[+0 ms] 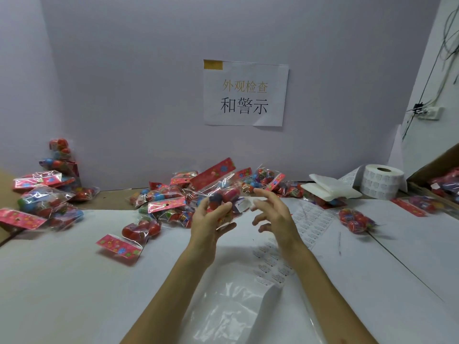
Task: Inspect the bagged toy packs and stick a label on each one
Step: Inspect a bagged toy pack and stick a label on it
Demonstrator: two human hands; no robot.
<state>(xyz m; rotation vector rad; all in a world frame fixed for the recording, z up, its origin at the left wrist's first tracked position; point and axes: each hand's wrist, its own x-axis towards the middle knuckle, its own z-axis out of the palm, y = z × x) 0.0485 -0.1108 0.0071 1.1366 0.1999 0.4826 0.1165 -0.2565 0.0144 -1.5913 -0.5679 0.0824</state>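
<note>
My left hand (208, 219) grips a clear bagged toy pack (224, 196) of coloured balls, lifted above the white table (74, 281). A small white label (242, 203) sits on the pack's right side. My right hand (272, 212) hovers just right of the pack with fingers spread and relaxed, its fingertips near the label; I cannot tell whether they touch it. A strip of label sheet (308, 219) runs across the table under my right hand.
A heap of toy packs (173, 194) lies behind my hands. More packs are stacked at the left (42, 194), one lies in front (134, 234) and one to the right (355, 219). A label roll (381, 181) and folded white cloths (327, 186) sit at the back right.
</note>
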